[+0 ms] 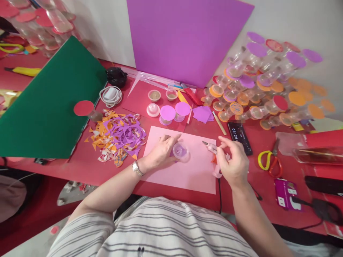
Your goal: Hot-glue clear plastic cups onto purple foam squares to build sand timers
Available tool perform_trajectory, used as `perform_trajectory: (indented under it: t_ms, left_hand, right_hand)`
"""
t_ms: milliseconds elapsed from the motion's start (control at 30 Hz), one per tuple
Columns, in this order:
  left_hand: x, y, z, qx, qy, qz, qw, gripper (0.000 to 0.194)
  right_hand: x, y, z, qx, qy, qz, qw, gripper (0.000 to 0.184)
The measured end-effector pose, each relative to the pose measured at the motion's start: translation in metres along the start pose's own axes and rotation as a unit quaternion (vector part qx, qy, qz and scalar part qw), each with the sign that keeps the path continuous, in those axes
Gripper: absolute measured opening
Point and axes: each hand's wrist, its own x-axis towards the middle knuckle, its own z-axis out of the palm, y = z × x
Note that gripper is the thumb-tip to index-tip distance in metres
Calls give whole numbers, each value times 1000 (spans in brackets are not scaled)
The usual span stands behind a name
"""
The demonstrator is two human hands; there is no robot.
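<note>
Striped shirt (163, 230), left hand (160, 151) snug around cup (181, 152), right hand (235, 160) at glue gun (212, 147), grip unclear

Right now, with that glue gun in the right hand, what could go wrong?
The nozzle of the glue gun points toward the left hand, which is at the plastic cup; if it is hot, which the picture cannot show, a slip might burn that hand. The black cord runs down over the front edge of the table, close to the striped shirt, so a leg or elbow might catch it and tug the glue gun.
</note>
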Motion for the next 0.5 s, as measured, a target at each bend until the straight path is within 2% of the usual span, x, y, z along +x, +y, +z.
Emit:
perform_trajectory:
  t_ms: [233, 500]
  left_hand:
    - [3, -4, 4, 2, -13, -2, 1000, 105]
    - [0, -11, 9, -19, 14, 2, 1000, 106]
  right_hand:
    - [1, -21, 21, 108, -81, -12, 991, 30]
    - [-17, -41, 44, 149, -77, 3, 986, 33]
